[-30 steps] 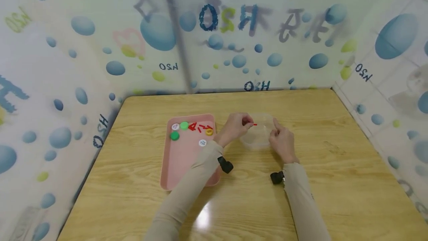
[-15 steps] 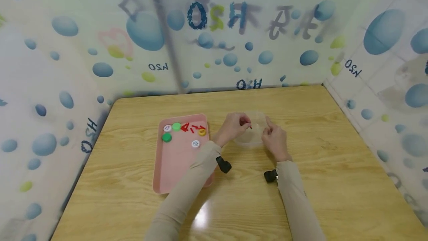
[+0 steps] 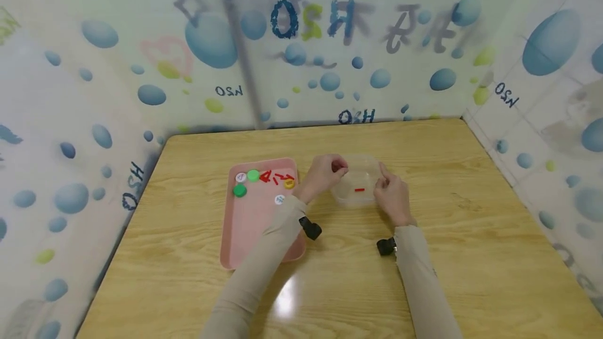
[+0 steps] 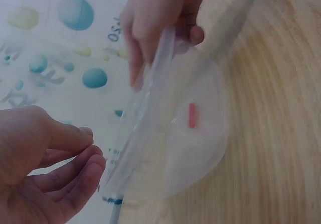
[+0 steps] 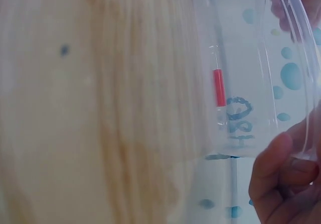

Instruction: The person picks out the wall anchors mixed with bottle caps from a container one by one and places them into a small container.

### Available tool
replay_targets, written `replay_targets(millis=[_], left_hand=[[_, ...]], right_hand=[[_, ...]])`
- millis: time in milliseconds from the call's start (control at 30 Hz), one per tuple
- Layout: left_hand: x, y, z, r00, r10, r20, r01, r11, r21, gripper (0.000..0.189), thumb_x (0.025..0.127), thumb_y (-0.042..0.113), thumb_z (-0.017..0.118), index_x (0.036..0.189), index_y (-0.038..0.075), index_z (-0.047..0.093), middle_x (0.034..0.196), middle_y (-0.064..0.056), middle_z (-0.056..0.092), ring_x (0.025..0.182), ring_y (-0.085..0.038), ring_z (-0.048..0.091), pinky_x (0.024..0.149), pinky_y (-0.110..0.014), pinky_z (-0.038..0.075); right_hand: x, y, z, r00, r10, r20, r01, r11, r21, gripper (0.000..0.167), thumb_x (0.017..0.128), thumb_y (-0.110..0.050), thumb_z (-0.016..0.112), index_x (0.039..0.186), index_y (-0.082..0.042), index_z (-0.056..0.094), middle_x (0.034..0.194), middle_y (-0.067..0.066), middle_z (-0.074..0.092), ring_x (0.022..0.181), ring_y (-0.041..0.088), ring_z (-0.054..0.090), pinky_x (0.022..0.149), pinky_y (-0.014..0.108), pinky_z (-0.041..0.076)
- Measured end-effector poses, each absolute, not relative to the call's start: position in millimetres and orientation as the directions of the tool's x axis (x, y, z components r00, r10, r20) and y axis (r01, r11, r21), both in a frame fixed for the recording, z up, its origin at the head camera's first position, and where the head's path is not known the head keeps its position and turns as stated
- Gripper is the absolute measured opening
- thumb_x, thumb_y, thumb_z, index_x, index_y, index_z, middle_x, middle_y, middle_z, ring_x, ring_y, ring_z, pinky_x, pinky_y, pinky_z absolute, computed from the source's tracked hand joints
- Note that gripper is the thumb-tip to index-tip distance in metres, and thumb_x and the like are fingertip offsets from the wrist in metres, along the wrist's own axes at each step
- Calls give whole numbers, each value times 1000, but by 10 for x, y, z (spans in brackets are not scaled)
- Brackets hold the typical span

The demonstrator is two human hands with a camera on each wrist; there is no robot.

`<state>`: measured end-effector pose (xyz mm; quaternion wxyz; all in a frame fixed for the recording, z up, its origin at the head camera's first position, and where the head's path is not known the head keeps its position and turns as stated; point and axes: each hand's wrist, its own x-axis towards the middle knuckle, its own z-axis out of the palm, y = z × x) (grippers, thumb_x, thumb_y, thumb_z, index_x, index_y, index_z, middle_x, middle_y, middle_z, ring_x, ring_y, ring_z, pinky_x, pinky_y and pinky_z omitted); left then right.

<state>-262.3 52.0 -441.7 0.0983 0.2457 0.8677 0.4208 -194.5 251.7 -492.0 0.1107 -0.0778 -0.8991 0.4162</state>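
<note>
To the right of the left hand (image 3: 324, 176), a red stick (image 3: 360, 190) lay in a clear plastic container (image 3: 345, 196). The left fingers were curled towards the thumb with nothing visible between them, while the right hand (image 3: 393, 195) pinched the container's rim. The placing of that stick looked complete. Left of the left fingers, more red sticks (image 3: 285, 176) lay in a pink tray (image 3: 245, 234); the next move probably called for reaching back and pinching one.
</note>
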Motion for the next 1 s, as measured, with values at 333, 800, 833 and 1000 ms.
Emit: replay_targets(millis=[333,800,833,1000], left_hand=[[-2699,147,-4392,-901,430,56,303,534,790,17,101,18,63,110,6,71,101,-8,71,84,-18,63,73,-26,53],[-2730,-276,-4368,-935,347,69,257,533,807,16,101,19,63,109,9,72,100,-8,71,83,-20,62,72,-28,54],[-2733,-304,-4373,-935,346,78,263,528,807,15,101,19,63,109,8,72,100,-9,71,82,-20,63,73,-28,54],[-2737,-458,-4411,-944,318,85,246,509,825,15,101,18,63,111,10,71,104,-11,70,82,-20,62,74,-28,54]], right_hand=[[-1922,2525,-4899,-967,228,117,56,632,-773,53,98,-7,43,151,-4,45,49,-8,28,45,7,20,43,25,25],[-1915,2497,-4886,-964,237,117,64,640,-766,53,96,-7,44,150,-4,47,52,-8,27,48,8,22,46,26,26],[-1915,2498,-4884,-964,238,117,66,641,-765,53,96,-7,44,149,-4,48,53,-8,27,48,8,23,46,27,27],[-1921,2491,-4884,-964,239,117,68,647,-760,54,96,-6,43,149,-2,47,55,-7,28,50,9,24,46,27,27]])
